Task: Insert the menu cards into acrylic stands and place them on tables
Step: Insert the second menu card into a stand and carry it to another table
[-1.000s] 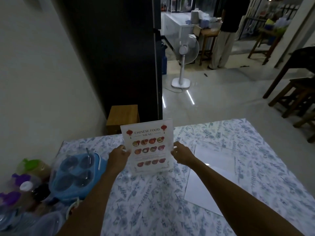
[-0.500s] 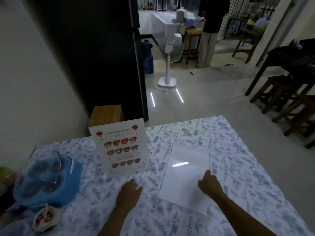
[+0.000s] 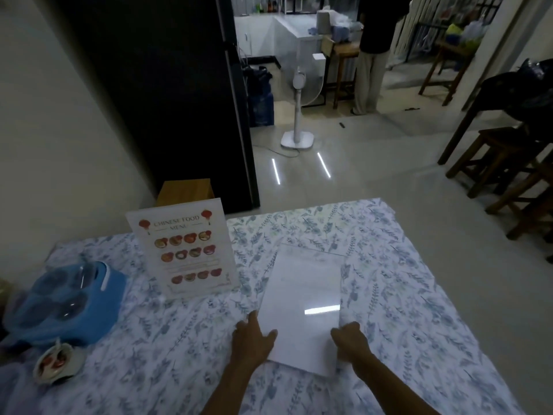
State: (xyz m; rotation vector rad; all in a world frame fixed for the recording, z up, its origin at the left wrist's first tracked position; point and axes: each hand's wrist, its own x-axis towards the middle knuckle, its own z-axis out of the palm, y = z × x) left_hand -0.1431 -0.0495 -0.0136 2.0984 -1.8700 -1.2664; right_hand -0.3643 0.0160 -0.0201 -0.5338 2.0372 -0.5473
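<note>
An acrylic stand (image 3: 182, 250) with a "Chinese Food Menu" card in it stands upright on the table (image 3: 419, 310), left of centre, with no hand on it. A flat white sheet in clear acrylic (image 3: 302, 301) lies on the floral cloth to its right, glare on its surface. My left hand (image 3: 253, 342) rests on the sheet's near left corner, fingers spread. My right hand (image 3: 350, 339) touches its near right edge, fingers curled at the edge. Whether either hand grips it is unclear.
A blue tray of clear cups (image 3: 65, 301) and a small wrapped item (image 3: 55, 362) sit at the table's left. Beyond the table are a wooden stool (image 3: 185, 190), a dark cabinet (image 3: 167, 94), a standing fan (image 3: 299, 115), a person (image 3: 374, 55), and dark stools (image 3: 508, 169) on the right.
Both hands let go of the menu stand, which stays upright on the table. They moved right and toward me onto the flat white sheet. The view shifted left.
</note>
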